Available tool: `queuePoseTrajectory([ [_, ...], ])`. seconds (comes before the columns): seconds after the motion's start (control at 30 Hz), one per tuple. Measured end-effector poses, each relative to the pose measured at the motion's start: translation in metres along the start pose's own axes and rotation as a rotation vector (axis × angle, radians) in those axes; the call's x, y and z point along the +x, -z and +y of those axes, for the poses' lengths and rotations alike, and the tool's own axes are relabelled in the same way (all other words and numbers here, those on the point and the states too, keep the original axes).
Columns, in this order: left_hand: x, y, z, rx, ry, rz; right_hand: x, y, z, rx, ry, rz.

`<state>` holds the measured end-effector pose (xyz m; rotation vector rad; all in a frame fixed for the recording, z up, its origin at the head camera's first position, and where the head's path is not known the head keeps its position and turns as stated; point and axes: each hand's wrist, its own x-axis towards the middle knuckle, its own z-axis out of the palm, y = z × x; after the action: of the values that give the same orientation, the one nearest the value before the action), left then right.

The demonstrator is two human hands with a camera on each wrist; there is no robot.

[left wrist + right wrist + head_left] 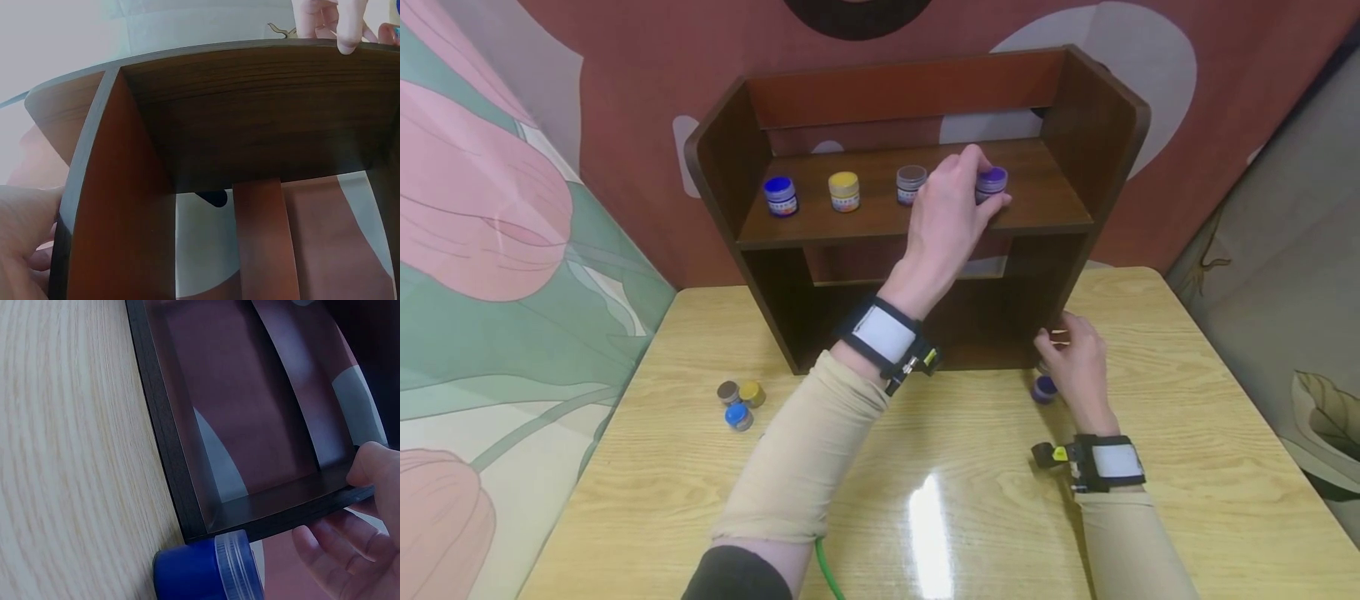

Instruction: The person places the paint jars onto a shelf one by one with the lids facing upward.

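Note:
On the upper board of a dark brown wooden shelf, my left hand pinches a small purple-lidded paint jar between thumb and fingers. In the left wrist view the shelf board hides that jar and part of the left hand. Low at the shelf's right side, my right hand grips the side panel's edge; the right wrist view shows its thumb on the panel, fingers outside. Beside that corner lies a dark blue jar.
Along the upper board stand a blue jar, a yellow jar and a brown jar. Left on the wooden table sit another brown jar, yellow jar and blue jar. Patterned cloth hangs behind.

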<state>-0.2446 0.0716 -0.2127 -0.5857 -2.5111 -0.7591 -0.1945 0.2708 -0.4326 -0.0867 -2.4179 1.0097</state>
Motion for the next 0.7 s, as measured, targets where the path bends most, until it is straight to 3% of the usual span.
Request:
queuePoseTrajectory([
  [0.7, -0.0004, -0.0018, -0.0064, -0.047, -0.029, -0.003, 0.0001, -0.0009, 0.0004, 0.008, -0.015, -0.003],
])
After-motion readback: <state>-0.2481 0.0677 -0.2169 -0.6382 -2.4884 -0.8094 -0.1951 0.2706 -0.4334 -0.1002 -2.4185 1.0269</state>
